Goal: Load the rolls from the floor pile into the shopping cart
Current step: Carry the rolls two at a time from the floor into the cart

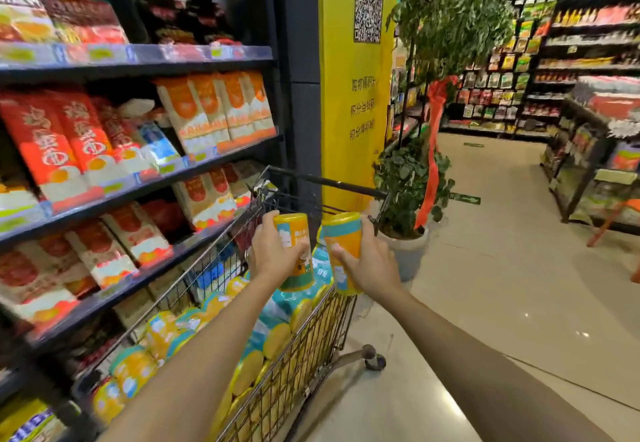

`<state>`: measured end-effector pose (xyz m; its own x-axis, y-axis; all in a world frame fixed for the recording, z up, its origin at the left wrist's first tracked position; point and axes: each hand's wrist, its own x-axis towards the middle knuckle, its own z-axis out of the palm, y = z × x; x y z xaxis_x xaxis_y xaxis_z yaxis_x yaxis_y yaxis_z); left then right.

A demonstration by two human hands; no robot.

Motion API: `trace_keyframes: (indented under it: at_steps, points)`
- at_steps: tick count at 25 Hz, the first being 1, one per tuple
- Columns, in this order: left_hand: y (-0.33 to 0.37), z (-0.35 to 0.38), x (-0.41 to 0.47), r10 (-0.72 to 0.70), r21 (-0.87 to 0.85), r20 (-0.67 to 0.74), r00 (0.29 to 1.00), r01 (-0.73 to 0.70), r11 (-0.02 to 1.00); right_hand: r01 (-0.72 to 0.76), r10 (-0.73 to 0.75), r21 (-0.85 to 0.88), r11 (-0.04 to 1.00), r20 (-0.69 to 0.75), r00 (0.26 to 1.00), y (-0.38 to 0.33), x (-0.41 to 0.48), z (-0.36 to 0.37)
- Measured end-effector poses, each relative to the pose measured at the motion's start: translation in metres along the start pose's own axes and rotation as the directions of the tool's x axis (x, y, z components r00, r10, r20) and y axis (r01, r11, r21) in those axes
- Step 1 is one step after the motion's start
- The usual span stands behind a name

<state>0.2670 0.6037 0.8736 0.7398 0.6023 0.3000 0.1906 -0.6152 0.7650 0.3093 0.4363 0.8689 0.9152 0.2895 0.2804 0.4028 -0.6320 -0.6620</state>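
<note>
Head view: the left hand (273, 251) grips the left roll (293, 230) around its side, and the right hand (372, 263) grips the right roll (343, 237) the same way. Both are nearly upright, above the far end of the shopping cart (311, 348). Many other rolls (166, 330) lie inside it. A shelf (138, 192) of packets stands at its left.
</note>
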Motion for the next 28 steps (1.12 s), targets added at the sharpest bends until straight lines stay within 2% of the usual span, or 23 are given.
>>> trace_keyframes:
  at_steps: [6, 9, 11, 17, 20, 24, 28]
  points:
    - [-0.037, 0.079, 0.095, -0.16, 0.039, -0.085, 0.983, 0.164, 0.986, 0.134, -0.126, -0.029, 0.991, 0.181, 0.975, 0.044, 0.137, 0.061]
    - [-0.049, 0.105, 0.134, -0.299, 0.026, -0.182, 0.937, 0.309, 0.951, 0.247, -0.221, -0.05, 0.968, 0.304, 0.927, 0.051, 0.201, 0.087]
    - [-0.053, 0.115, 0.148, -0.346, 0.012, -0.202, 0.916, 0.356, 0.934, 0.292, -0.251, -0.07, 0.954, 0.349, 0.903, 0.051, 0.228, 0.102]
    - [-0.098, 0.135, 0.195, -0.524, 0.065, -0.26, 0.811, 0.556, 0.829, 0.355, -0.298, -0.011, 0.935, 0.519, 0.801, 0.045, 0.294, 0.176]
    - [-0.132, 0.147, 0.216, -0.602, 0.064, -0.234, 0.764, 0.63, 0.774, 0.363, -0.247, -0.077, 0.929, 0.601, 0.76, 0.045, 0.318, 0.216]
    - [-0.17, 0.167, 0.235, -0.7, 0.077, -0.14, 0.7, 0.713, 0.697, 0.319, -0.082, -0.194, 0.928, 0.728, 0.68, 0.058, 0.344, 0.26]
    - [-0.194, 0.175, 0.245, -0.802, 0.071, -0.036, 0.597, 0.802, 0.594, 0.332, 0.062, -0.313, 0.89, 0.804, 0.591, 0.077, 0.357, 0.276]
